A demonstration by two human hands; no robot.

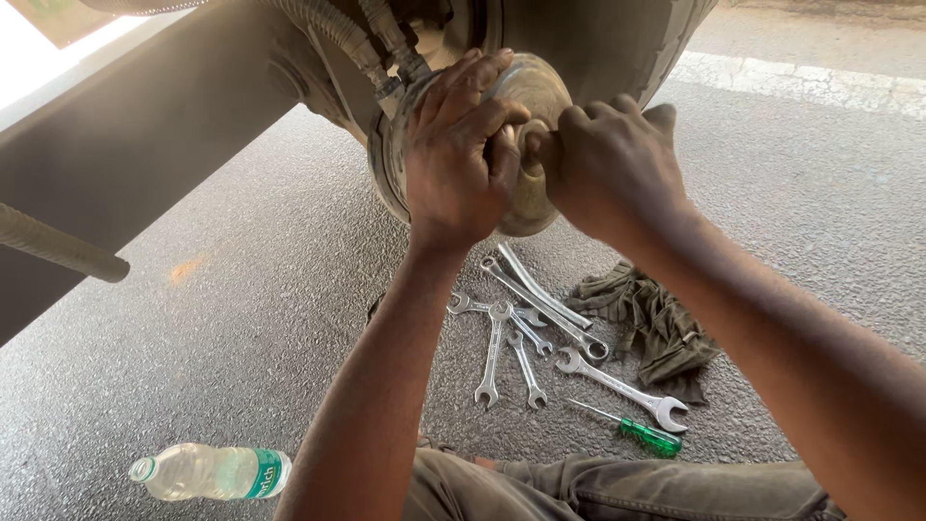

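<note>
1. A round, dusty metal drum [540, 92] hangs under a vehicle, above the asphalt road [241, 318]. Its domed face points toward the camera; its axis runs back into the chassis.
2. The left hand [461, 145] lies over the drum's left face, fingers curled across its centre.
3. The right hand [608, 159] is clenched in a fist at the drum's centre, touching the left fingers. What it grips is hidden.
4. Hoses [371, 43] run down to the drum's upper left edge.
5. On the road below lie several spanners [526, 333], fanned out, and a green-handled screwdriver [637, 429].
6. A dark rag [656, 318] sits just right of them.
7. A plastic bottle [212, 471] lies on its side at lower left.
</note>
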